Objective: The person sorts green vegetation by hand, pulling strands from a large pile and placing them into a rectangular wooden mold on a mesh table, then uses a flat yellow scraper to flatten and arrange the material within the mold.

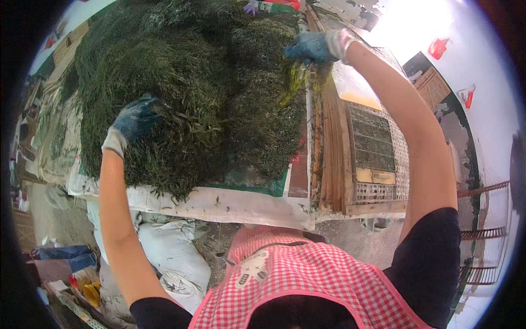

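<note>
A big heap of dark green stringy plant matter (181,61), perhaps dried leaves or seaweed, covers most of the table before me. My left hand (137,117), in a blue-coated knit glove, reaches onto the heap's left part. Its fingertips are among the strands, so its grip is unclear. Beyond the heap's right edge, my right hand (314,47) wears a matching glove and is closed on a bunch of yellow-green strands (296,84) that hangs below it. White sheeting (230,203) and a green printed sheet (254,181) show at the table's near edge.
To the right lie wooden boards (333,164) and a framed rack (372,140) holding dark green matter. White sacks (172,246) stand below the table at left. A purple-gloved hand (251,7) of another person shows at the far side.
</note>
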Tool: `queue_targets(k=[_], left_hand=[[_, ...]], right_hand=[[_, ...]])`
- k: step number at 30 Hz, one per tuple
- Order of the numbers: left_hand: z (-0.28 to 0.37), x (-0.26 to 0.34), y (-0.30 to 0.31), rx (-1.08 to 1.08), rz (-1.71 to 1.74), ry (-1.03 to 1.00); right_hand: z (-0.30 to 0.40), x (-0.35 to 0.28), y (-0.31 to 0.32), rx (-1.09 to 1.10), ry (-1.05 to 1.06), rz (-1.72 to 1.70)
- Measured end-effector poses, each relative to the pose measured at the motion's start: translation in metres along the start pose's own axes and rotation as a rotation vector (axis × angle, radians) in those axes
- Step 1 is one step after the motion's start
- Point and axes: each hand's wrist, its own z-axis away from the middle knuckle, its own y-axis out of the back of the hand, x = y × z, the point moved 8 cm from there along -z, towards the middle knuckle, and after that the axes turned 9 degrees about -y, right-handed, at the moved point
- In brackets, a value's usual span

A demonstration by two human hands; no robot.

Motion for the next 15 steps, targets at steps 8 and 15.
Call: queue_targets(k=[8,15], left_hand=[[0.047,0.190,-0.128,-0.099,0.407,-0.667],[0.066,0.196,-0.350,-0.364,1.037,-0.340]], right_hand=[[-0.012,-0.076,-0.017,-0.137,-0.211,-0.528],[0.069,-0.099,0.012,-0.031,-0.136,-0.936]])
